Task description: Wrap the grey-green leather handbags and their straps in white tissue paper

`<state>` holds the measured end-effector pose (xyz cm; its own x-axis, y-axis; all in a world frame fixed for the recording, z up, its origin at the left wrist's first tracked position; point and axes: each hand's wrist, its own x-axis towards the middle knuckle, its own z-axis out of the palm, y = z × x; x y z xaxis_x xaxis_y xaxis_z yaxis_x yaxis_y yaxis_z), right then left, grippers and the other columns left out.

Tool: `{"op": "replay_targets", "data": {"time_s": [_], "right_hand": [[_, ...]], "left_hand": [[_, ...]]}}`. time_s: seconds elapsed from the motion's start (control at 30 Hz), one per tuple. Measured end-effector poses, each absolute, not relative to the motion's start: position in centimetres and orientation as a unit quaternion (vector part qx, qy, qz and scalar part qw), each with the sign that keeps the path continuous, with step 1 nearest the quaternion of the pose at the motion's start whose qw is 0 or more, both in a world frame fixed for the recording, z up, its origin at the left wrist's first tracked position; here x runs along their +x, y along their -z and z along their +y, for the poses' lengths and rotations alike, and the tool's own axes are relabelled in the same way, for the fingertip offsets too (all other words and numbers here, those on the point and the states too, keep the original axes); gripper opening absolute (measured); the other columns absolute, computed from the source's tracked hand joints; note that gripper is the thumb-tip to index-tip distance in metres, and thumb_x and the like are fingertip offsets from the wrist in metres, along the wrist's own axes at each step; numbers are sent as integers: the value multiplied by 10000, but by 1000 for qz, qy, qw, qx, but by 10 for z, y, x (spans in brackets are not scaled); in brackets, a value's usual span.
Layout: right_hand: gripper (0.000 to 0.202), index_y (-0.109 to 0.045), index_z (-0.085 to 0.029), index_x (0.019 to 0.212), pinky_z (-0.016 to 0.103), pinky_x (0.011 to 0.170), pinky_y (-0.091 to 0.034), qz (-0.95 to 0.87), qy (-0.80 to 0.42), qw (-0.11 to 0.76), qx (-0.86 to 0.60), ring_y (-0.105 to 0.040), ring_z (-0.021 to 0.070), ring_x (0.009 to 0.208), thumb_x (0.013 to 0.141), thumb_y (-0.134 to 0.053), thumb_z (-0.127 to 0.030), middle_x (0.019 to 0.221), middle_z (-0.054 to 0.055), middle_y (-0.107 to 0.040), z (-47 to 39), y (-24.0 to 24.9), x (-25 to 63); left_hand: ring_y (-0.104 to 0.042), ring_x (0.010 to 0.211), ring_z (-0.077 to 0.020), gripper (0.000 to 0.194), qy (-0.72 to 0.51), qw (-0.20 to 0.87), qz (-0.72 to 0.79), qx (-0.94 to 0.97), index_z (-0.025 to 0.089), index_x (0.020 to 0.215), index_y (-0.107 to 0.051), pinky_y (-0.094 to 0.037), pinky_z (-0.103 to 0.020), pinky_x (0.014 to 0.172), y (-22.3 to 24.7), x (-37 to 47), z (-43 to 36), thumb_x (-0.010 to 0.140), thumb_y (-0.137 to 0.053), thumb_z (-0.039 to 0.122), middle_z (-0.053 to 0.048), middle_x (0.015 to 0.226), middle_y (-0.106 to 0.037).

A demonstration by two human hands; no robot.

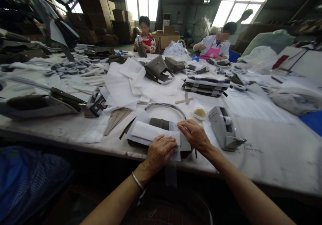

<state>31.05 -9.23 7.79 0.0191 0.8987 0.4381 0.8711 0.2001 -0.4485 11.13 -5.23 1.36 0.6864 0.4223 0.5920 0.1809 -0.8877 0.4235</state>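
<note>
A dark olive handbag (159,123) lies at the table's front edge, its wrapped handle (167,104) arching away from me. White paper (146,131) covers much of the bag. A translucent strip of tape (173,158) runs over the paper's right part and hangs past the table edge. My left hand (161,151) rests on the paper and tape with its fingers laid flat. At the tape's upper end, my right hand (195,134) has its fingers curled together on the strip. The fingertips partly hide the tape there.
A grey tape dispenser (223,129) stands right of the bag, near a small dish (200,113). Another dispenser (94,104) is to the left, by brown strips (117,119). Behind lie white sheets (120,84), a handbag (157,69) and a wrapped stack (206,85). Two people sit across the table.
</note>
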Motion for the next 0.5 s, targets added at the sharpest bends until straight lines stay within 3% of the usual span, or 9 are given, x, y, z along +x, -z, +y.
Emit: {"op": "replay_targets", "data": {"time_s": [0.1, 0.2, 0.37, 0.5], "right_hand": [[231, -700, -209, 985, 359, 938, -442, -675, -69, 228, -698, -620, 218, 997, 957, -500, -322, 1047, 75, -699, -50, -74, 317], [245, -723, -198, 963, 331, 859, -450, -639, -139, 155, -740, -640, 223, 941, 919, -531, -343, 1008, 79, -720, -26, -65, 318], [320, -741, -223, 917, 265, 739, -447, -604, -198, 152, -757, -648, 180, 856, 908, -504, -438, 928, 23, -743, -17, -54, 319], [264, -756, -218, 898, 267, 726, -439, -576, -217, 145, -774, -645, 188, 841, 841, -559, -385, 896, 27, -745, -14, -55, 318]], "left_hand": [[-649, 1116, -181, 203, -366, 168, 163, 901, 215, 1107, -651, -433, -425, 1075, -11, 112, -52, 948, -527, 187, -47, 1157, -710], [-646, 1121, -177, 201, -366, 166, 167, 900, 215, 1107, -647, -433, -419, 1075, -9, 112, -51, 945, -530, 188, -42, 1161, -709], [-642, 1126, -172, 206, -367, 168, 167, 900, 222, 1115, -638, -427, -413, 1080, -9, 113, -51, 944, -530, 188, -31, 1171, -705], [-646, 1114, -173, 204, -370, 163, 176, 898, 224, 1117, -637, -430, -411, 1075, -8, 114, -50, 948, -526, 197, -28, 1173, -704]]}}
